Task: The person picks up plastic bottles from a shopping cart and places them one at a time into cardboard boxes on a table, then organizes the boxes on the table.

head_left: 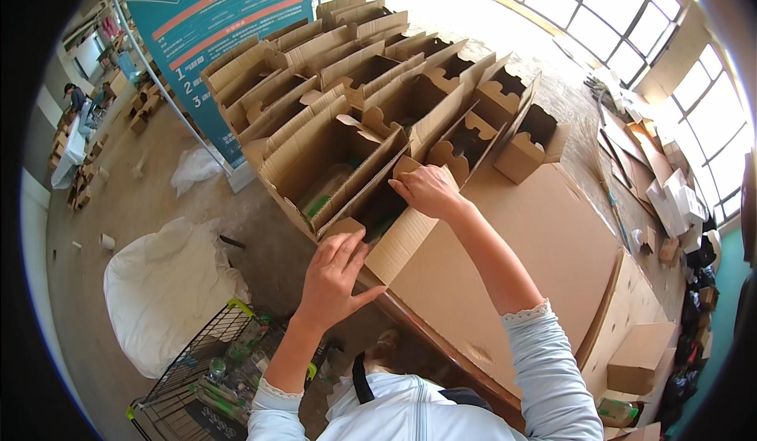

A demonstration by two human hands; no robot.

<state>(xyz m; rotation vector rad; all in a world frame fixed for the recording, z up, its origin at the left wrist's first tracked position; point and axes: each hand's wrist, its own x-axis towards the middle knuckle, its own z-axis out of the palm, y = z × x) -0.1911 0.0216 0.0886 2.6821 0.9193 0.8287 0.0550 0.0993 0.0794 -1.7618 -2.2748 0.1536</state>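
Work surface: table topped with a flat cardboard sheet (544, 244), running from frame centre to lower right. On it, centre to upper left: tight rows of open cardboard boxes (371, 86), flaps up. One small open box (530, 143) sits apart at the rows' right end.

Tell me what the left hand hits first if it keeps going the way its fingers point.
Probably the near flap of the open cardboard box: the left hand already touches it, fingers pointing up into the box.
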